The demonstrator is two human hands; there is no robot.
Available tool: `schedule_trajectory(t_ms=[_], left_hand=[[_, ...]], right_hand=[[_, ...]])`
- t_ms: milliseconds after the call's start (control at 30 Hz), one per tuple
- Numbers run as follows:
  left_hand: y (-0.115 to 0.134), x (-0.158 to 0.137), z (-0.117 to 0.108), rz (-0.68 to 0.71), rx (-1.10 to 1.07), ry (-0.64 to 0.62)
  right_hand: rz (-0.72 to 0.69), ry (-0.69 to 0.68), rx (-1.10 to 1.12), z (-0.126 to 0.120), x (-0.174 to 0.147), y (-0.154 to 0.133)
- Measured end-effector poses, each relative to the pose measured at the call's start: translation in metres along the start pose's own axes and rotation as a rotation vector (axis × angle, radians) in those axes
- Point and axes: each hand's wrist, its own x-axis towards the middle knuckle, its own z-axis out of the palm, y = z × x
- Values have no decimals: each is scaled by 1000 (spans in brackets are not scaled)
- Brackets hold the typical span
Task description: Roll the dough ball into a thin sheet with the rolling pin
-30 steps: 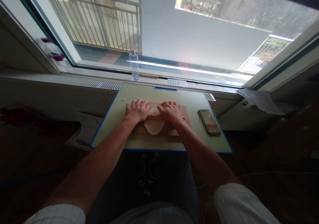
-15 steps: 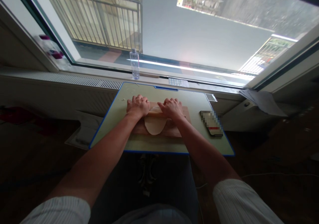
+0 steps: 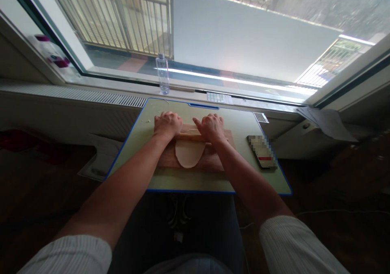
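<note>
A wooden rolling pin (image 3: 191, 135) lies crosswise over a flattened sheet of dough (image 3: 189, 154) on a wooden board (image 3: 166, 158). My left hand (image 3: 168, 124) is closed over the pin's left end. Around its right end, my right hand (image 3: 211, 127) is closed too, its thumb sticking out toward the middle. Most of the dough shows on the near side of the pin, and a small strip shows beyond it. Both ends of the pin are hidden under my hands.
The board rests on a small blue-edged table (image 3: 189, 180). A phone (image 3: 262, 152) lies at its right side, and crumbs of dough (image 3: 148, 121) lie at the left. A clear bottle (image 3: 163, 75) stands on the windowsill, with papers (image 3: 326, 121) at the right.
The rolling pin and both hands have shifted slightly away from me over the dough, so a little more of it shows on the near side. The camera view has moved slightly.
</note>
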Motion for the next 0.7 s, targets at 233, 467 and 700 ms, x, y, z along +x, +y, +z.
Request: schedule_trajectory(t_ms=[233, 467, 700], left_hand=[[3, 22, 1, -59, 11, -68], [7, 43, 5, -52, 32, -101], [8, 64, 12, -76, -16, -93]], right_hand=[[47, -50, 5, 2, 19, 1], [107, -99, 45, 6, 41, 7], [124, -72, 53, 12, 59, 12]])
